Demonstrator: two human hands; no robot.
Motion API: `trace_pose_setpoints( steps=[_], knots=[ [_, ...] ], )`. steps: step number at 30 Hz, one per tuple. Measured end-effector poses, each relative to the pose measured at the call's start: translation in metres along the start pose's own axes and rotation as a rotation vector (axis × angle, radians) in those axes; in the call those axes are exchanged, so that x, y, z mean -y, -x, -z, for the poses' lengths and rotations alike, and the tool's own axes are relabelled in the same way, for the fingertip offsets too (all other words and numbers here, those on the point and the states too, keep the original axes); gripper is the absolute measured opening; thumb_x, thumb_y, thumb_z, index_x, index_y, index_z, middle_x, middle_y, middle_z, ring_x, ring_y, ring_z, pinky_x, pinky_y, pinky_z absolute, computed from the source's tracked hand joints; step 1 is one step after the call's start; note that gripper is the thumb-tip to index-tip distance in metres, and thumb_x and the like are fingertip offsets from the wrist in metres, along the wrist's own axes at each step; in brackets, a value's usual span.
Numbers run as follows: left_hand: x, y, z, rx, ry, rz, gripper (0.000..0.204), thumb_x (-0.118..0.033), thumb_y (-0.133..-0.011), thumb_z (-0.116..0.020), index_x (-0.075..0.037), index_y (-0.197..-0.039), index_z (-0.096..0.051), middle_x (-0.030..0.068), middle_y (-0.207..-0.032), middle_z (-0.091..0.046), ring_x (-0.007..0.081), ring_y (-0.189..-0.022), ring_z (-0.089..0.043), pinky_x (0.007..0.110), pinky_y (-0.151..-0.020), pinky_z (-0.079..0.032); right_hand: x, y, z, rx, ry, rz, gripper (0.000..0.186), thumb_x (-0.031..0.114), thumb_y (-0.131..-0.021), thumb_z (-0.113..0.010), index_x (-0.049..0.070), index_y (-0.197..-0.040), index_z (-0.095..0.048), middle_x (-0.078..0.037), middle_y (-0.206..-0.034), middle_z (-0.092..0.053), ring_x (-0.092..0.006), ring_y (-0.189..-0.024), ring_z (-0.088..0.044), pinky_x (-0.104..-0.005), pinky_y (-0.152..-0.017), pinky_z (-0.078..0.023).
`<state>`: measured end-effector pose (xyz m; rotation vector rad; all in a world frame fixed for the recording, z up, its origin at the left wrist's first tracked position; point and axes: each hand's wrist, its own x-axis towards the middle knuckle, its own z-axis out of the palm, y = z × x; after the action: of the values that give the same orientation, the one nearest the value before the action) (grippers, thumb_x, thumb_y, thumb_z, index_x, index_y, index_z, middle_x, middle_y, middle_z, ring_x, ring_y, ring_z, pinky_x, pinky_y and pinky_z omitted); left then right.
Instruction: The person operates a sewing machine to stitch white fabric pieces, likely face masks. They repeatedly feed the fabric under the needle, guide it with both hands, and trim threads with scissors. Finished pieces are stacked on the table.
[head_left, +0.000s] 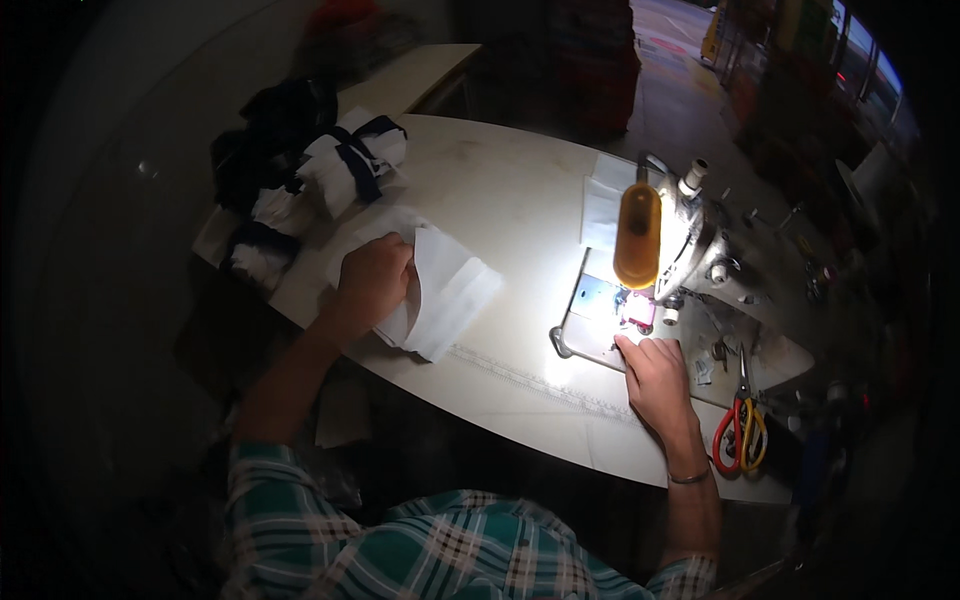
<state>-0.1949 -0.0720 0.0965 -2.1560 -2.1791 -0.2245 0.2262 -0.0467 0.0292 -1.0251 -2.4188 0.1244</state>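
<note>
My left hand (375, 283) is closed on folded white fabric (452, 287) at the left of the table, with its fingers partly tucked behind the cloth. Over at the sewing machine (705, 250), my right hand (660, 385) rests on the bed just in front of the brightly lit needle area. Its fingers are curled, and thumb and forefinger come together near the presser foot. Whatever they pinch, if anything, is too small to make out. The white cloth lies well apart from the needle.
Bundled white and navy fabric (345, 165) is heaped at the far left. An amber lamp (638, 240) hangs over the machine bed. Scissors with red and yellow handles (742, 430) lie right of my right hand. Ruler markings (540, 383) run along the table's near side.
</note>
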Motion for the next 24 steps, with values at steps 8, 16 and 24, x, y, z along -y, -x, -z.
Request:
trace_pose_setpoints(
  steps=[8,16,24],
  knots=[
    [-0.108,0.018,0.043,0.187,1.091,0.046,0.03,-0.001,-0.099,-0.062,0.002,-0.128,-0.058,0.0057,-0.096,-0.063,0.0104,-0.084,-0.069,0.026,-0.075,-0.054,-0.009,0.007,-0.009,-0.028,0.007,-0.013,0.033,0.001,-0.089,-0.063,0.006,-0.119,-0.073,-0.01,-0.086,-0.061,-0.0288,-0.089,-0.06,-0.0392,-0.089,-0.047],
    [-0.131,0.003,-0.05,0.244,0.898,-0.019,0.045,-0.005,-0.094,-0.064,0.0,-0.138,-0.053,0.0093,-0.116,-0.058,0.0185,-0.1,-0.062,0.035,-0.088,-0.053,-0.014,0.006,-0.012,-0.085,-0.053,-0.011,0.025,0.004,-0.092,-0.067,0.005,-0.116,-0.074,-0.01,-0.086,-0.063,-0.0292,-0.086,-0.063,-0.0413,-0.087,-0.049],
    [-0.166,-0.04,-0.087,-0.126,0.569,-0.433,0.034,-0.013,-0.089,-0.078,0.001,-0.118,-0.068,0.0107,-0.104,-0.063,0.0272,-0.103,-0.06,0.037,-0.092,-0.048,-0.003,0.005,-0.005,-0.044,-0.099,0.04,0.027,0.005,-0.09,-0.067,0.013,-0.114,-0.077,-0.006,-0.081,-0.059,-0.0252,-0.08,-0.06,-0.036,-0.083,-0.045]
  ],
)
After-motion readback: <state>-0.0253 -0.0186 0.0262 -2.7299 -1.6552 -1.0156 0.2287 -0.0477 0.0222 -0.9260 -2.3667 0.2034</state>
